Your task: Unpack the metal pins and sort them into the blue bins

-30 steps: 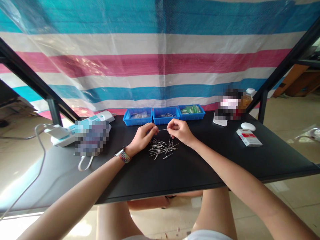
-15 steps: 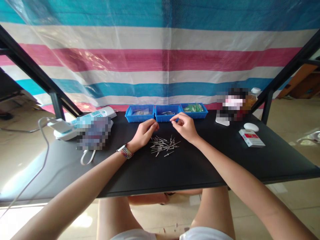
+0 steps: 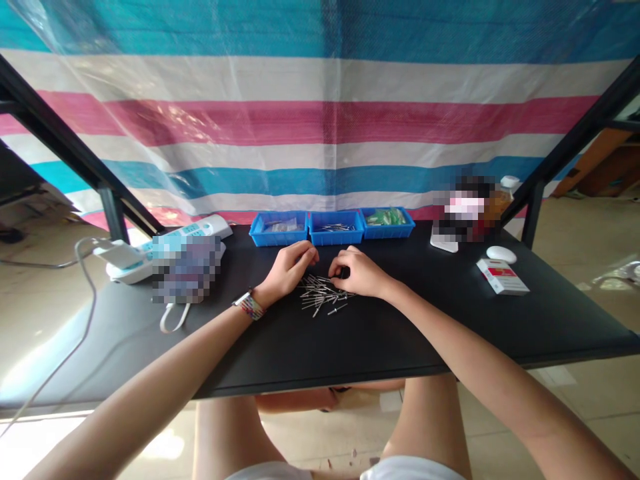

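Observation:
A loose pile of silver pop rivets (image 3: 318,293) lies on the black table. My right hand (image 3: 361,272) is over the right side of the pile, fingers curved, with thumb and index tips slightly apart close to the rivets. Nothing shows between those tips. At the pile's upper left rests my left hand (image 3: 291,268), its fingers curled closed; whatever it may hold is hidden. Behind both hands stand three blue bins: the middle bin (image 3: 336,239) holds more rivets, the left bin (image 3: 278,238) a clear bag, and the right bin (image 3: 389,231) green-and-white packets.
A white power strip (image 3: 215,228) with a plugged-in charger (image 3: 119,253) and a blurred object (image 3: 190,270) occupy the left side. Toward the right are a small box (image 3: 503,277), a white oval item (image 3: 501,254) and a bottle (image 3: 507,190). A striped sheet (image 3: 320,123) hangs behind.
My right hand has moved down and left, from in front of the bins to the rivet pile. My left hand stays in place.

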`<state>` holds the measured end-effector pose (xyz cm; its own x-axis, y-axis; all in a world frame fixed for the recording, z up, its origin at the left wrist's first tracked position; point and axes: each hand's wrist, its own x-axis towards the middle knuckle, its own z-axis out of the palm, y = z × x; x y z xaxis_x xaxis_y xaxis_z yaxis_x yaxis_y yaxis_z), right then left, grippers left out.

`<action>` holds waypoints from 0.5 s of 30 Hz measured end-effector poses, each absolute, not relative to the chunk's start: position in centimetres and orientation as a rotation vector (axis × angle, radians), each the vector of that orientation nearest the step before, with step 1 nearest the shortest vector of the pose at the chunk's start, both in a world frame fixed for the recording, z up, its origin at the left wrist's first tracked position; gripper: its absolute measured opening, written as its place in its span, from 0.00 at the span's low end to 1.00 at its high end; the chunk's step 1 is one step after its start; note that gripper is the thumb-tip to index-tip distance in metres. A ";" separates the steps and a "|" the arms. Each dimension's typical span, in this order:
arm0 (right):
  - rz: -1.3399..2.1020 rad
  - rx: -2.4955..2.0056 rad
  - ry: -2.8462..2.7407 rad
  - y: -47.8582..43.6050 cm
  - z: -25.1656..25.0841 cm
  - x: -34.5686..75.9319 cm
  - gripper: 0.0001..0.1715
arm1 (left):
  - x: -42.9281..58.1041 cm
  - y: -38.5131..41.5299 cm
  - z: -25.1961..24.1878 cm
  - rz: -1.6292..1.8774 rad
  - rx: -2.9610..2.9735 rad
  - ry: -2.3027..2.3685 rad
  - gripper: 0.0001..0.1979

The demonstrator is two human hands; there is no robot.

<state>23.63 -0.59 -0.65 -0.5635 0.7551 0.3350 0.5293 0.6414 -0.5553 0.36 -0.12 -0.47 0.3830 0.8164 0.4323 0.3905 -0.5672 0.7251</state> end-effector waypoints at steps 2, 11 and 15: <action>0.505 -1.006 -2.321 -0.5 -0.8 23.7 0.09 | 0.3 -0.1 -0.5 1.086 2.131 1.039 0.23; 0.622 -1.024 -2.107 0.1 -1.3 23.8 0.09 | 0.3 0.2 -0.7 1.085 2.145 1.050 0.20; 0.985 -0.974 -1.787 0.6 -1.7 23.6 0.04 | 0.6 0.1 -0.5 1.094 2.168 1.030 0.15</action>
